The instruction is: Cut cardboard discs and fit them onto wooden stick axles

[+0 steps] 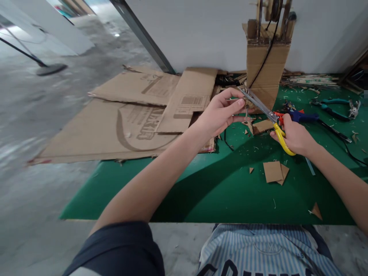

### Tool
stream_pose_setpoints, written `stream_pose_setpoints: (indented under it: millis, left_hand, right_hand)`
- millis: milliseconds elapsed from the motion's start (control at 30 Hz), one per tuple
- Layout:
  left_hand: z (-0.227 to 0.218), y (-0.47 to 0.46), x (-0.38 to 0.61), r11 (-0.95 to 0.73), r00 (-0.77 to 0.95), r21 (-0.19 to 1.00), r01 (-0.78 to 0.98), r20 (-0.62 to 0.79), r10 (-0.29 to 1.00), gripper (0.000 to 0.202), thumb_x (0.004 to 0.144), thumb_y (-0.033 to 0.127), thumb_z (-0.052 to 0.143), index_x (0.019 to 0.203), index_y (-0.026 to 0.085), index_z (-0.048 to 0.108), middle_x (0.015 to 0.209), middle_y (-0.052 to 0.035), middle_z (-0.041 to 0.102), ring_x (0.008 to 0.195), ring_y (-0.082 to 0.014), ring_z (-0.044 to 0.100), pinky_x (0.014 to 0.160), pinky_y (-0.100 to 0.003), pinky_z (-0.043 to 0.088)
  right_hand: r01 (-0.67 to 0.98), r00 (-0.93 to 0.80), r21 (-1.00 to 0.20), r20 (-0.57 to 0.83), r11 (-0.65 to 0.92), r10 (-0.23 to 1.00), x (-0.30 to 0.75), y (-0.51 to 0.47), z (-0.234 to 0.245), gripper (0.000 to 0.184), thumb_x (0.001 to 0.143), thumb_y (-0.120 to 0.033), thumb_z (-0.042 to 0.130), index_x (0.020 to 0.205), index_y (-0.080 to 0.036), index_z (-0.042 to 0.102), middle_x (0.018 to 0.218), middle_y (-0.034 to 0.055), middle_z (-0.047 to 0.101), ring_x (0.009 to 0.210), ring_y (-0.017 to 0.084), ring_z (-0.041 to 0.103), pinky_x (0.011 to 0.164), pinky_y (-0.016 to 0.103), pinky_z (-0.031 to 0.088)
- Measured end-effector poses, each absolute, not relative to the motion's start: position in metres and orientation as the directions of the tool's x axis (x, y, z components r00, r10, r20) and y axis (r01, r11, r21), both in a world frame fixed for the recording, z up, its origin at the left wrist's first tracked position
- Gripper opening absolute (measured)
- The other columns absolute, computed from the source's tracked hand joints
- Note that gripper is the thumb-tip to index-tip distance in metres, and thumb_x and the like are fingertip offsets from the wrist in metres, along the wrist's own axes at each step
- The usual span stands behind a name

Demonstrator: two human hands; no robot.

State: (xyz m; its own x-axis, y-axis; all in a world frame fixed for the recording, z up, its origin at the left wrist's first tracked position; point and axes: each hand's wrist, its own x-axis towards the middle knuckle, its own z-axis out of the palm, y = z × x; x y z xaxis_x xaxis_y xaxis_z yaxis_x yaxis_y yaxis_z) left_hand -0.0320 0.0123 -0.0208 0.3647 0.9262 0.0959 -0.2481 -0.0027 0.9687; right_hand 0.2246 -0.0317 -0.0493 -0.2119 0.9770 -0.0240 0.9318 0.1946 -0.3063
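My left hand (221, 113) is closed in a pinch on a small cardboard piece (246, 104) held just above the green mat (201, 191). My right hand (294, 136) grips yellow-handled scissors (268, 115), whose silver blades reach up and left to the piece at my left fingertips. Both hands hover in front of a tall cardboard structure (267, 69) with a black cable running down it.
Flattened cardboard sheets (129, 115) lie at the left, partly off the mat. Cut cardboard scraps (274, 171) sit on the mat. Teal-handled pliers (336, 105) and a blue-handled tool (304, 117) lie at the right. A white wall stands behind.
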Motion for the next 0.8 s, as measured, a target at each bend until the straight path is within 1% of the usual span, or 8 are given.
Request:
stream_pose_setpoints:
  millis: [100,233,400,533,633,700,800]
  left_hand:
    - [-0.0219,0.0143,-0.0330,-0.009,0.361,0.968,-0.249,0.102,0.927,0.022,0.086,0.027,0.083,0.092,0.021,0.063,0.075,0.0051,0.068,0.082,-0.0154,0.079,0.077,-0.028,0.067]
    - [-0.0232,0.0158,-0.0332,-0.029,0.316,0.966,-0.259,0.113,0.942,0.016,0.088,0.019,0.079,0.092,0.019,0.064,0.081,0.0034,0.071,0.079,-0.0135,0.078,0.076,-0.025,0.066]
    - [-0.0233,0.0154,-0.0327,-0.022,0.303,0.957,-0.289,0.113,0.946,0.014,0.088,0.012,0.077,0.089,0.018,0.064,0.077,0.0048,0.069,0.078,-0.0124,0.079,0.073,-0.022,0.065]
    - [-0.0226,0.0153,-0.0317,0.003,0.303,0.954,-0.299,0.092,0.949,0.013,0.089,0.011,0.076,0.087,0.017,0.064,0.074,0.0052,0.069,0.075,-0.0116,0.078,0.070,-0.020,0.064]
    - [-0.0214,0.0149,-0.0311,0.004,0.305,0.956,-0.294,0.089,0.948,0.013,0.089,0.013,0.076,0.088,0.017,0.065,0.074,0.0050,0.069,0.072,-0.0102,0.077,0.069,-0.019,0.064]
    - [-0.0201,0.0144,-0.0307,-0.004,0.306,0.954,-0.299,0.100,0.947,0.012,0.089,0.012,0.076,0.088,0.017,0.065,0.075,0.0045,0.069,0.071,-0.0095,0.076,0.069,-0.020,0.063]
    - [-0.0181,0.0137,-0.0300,-0.011,0.298,0.954,-0.298,0.104,0.949,0.012,0.089,0.012,0.076,0.087,0.016,0.065,0.073,0.0049,0.067,0.068,-0.0085,0.074,0.068,-0.019,0.063]
  right_hand:
    - [0.940,-0.207,-0.287,-0.050,0.185,0.977,0.2253,-0.0312,-0.0482,0.062,0.088,-0.080,0.042,0.109,-0.021,0.043,0.085,0.0118,0.065,0.065,0.027,0.058,0.057,0.035,0.035]
    - [0.943,-0.217,-0.270,-0.056,0.195,0.975,0.2254,-0.0315,-0.0476,0.063,0.089,-0.080,0.042,0.110,-0.021,0.044,0.084,0.0118,0.066,0.065,0.027,0.058,0.056,0.035,0.034]
    - [0.954,-0.201,-0.239,-0.055,0.183,0.978,0.2240,-0.0320,-0.0484,0.065,0.090,-0.080,0.045,0.112,-0.020,0.046,0.083,0.0126,0.067,0.064,0.028,0.061,0.056,0.034,0.035]
    - [0.947,-0.228,-0.241,-0.048,0.211,0.972,0.2238,-0.0307,-0.0506,0.065,0.092,-0.080,0.042,0.112,-0.018,0.045,0.085,0.0154,0.069,0.068,0.031,0.064,0.057,0.035,0.036]
    - [0.942,-0.244,-0.251,-0.048,0.225,0.969,0.2249,-0.0291,-0.0526,0.064,0.093,-0.079,0.040,0.112,-0.018,0.044,0.085,0.0162,0.069,0.069,0.031,0.065,0.056,0.035,0.035]
    - [0.944,-0.235,-0.246,-0.038,0.219,0.971,0.2260,-0.0282,-0.0533,0.063,0.094,-0.078,0.040,0.112,-0.018,0.043,0.085,0.0159,0.068,0.068,0.030,0.064,0.056,0.034,0.034]
    - [0.947,-0.217,-0.247,-0.015,0.206,0.976,0.2276,-0.0276,-0.0528,0.063,0.091,-0.080,0.042,0.109,-0.019,0.043,0.081,0.0128,0.066,0.065,0.028,0.061,0.055,0.034,0.032]
